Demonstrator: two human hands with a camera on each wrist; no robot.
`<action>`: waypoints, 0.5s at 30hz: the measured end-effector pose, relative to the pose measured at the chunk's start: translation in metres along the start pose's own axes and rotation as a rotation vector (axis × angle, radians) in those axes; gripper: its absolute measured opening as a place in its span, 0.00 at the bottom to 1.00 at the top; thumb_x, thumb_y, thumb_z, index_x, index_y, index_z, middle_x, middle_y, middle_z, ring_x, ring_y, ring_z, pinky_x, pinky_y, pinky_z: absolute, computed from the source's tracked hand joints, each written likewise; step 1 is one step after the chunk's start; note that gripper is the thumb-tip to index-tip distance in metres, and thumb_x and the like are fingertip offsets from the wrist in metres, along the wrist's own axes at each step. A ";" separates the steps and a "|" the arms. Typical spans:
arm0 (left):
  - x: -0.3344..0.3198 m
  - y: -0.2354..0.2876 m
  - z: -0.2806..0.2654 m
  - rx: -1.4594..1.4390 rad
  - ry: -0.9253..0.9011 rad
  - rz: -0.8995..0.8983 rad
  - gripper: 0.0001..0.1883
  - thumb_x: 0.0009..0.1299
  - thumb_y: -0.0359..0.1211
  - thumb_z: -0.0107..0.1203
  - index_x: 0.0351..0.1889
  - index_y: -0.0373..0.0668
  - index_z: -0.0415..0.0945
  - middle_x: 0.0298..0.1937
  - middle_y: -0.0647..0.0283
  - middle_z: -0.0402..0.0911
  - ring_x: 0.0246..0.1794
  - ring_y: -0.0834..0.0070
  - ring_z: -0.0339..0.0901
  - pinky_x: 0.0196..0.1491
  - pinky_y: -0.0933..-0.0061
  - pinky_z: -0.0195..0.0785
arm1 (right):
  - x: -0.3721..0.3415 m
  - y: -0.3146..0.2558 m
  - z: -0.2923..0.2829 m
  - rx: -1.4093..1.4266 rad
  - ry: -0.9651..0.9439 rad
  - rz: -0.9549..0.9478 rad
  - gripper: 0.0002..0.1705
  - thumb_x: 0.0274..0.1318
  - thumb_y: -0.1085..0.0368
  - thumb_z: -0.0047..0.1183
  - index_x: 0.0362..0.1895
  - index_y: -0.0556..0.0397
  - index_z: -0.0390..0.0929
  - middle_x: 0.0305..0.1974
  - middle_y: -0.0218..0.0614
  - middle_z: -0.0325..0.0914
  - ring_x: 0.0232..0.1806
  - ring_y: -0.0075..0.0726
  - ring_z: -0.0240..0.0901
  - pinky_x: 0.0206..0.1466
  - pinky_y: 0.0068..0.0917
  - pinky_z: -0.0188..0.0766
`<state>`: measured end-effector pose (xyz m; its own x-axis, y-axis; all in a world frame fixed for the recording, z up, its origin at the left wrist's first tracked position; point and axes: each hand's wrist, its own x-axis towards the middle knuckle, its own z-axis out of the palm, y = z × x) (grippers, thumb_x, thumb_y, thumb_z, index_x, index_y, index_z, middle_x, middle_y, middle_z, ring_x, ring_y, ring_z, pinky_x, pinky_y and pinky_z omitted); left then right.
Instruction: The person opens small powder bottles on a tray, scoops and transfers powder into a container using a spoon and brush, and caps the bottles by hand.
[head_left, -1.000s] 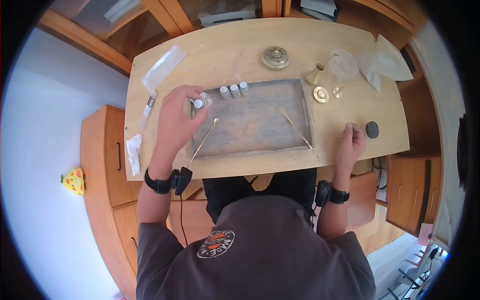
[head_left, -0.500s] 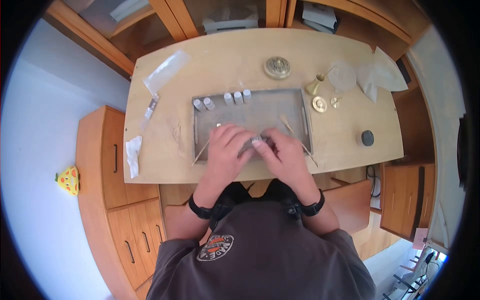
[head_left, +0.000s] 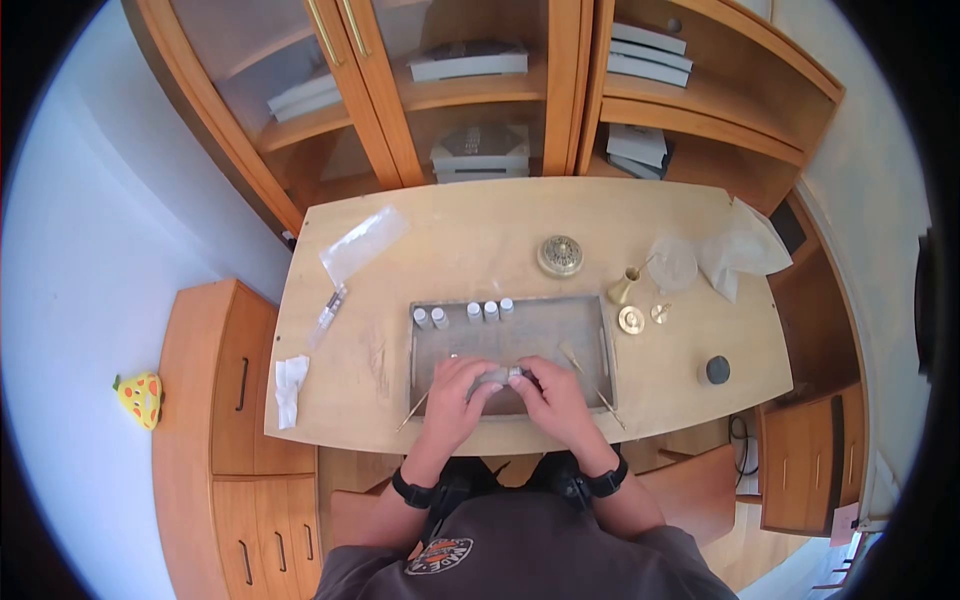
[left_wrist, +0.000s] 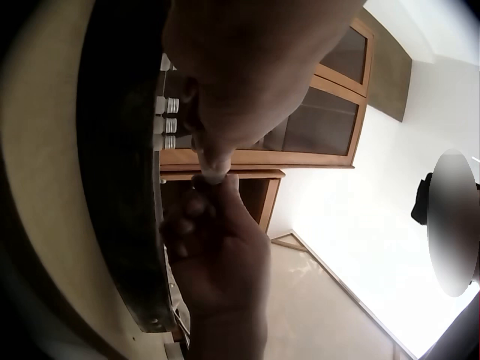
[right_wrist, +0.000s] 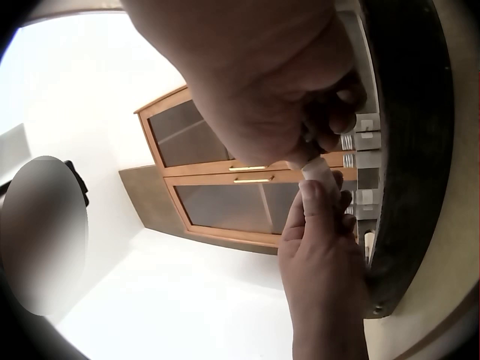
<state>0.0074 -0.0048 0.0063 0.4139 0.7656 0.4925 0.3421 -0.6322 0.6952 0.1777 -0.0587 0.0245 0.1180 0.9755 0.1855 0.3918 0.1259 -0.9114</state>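
Over the front of a shallow grey tray (head_left: 560, 325), both hands meet around a small vial (right_wrist: 319, 175). My left hand (head_left: 455, 400) grips its pale body between thumb and fingers. My right hand (head_left: 556, 402) pinches the capped end, its fingertips covering most of the cap. Along the tray's back edge stand two capped vials (head_left: 430, 318) at the left and a row of three capped vials (head_left: 490, 311) nearer the middle. A thin brass tool (head_left: 412, 411) leans over the tray's front left; a brass-handled brush (head_left: 592, 386) lies across the right side.
Behind the tray sits a round pierced brass burner (head_left: 560, 256). To the right are a brass vase (head_left: 622, 287), a brass disc (head_left: 631, 320), a dark round jar (head_left: 716, 370) and a clear bag (head_left: 738, 255). A white tissue (head_left: 290, 390) and plastic sleeve (head_left: 364, 245) lie left.
My left hand has come from the tray's back left corner to the front middle with a vial. My right hand has moved left from beside the dark jar to join it. The head view has tilted up.
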 end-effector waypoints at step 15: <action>-0.004 -0.008 -0.004 -0.235 -0.045 -0.181 0.14 0.62 0.28 0.64 0.45 0.38 0.76 0.40 0.57 0.81 0.40 0.65 0.76 0.46 0.69 0.69 | 0.001 0.009 0.004 0.103 0.038 -0.057 0.13 0.58 0.74 0.56 0.48 0.59 0.75 0.32 0.35 0.75 0.32 0.27 0.70 0.36 0.25 0.68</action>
<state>-0.0004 -0.0025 0.0014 0.4023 0.8542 0.3294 0.2116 -0.4369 0.8743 0.1772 -0.0556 0.0154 0.1330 0.9590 0.2503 0.3036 0.2010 -0.9314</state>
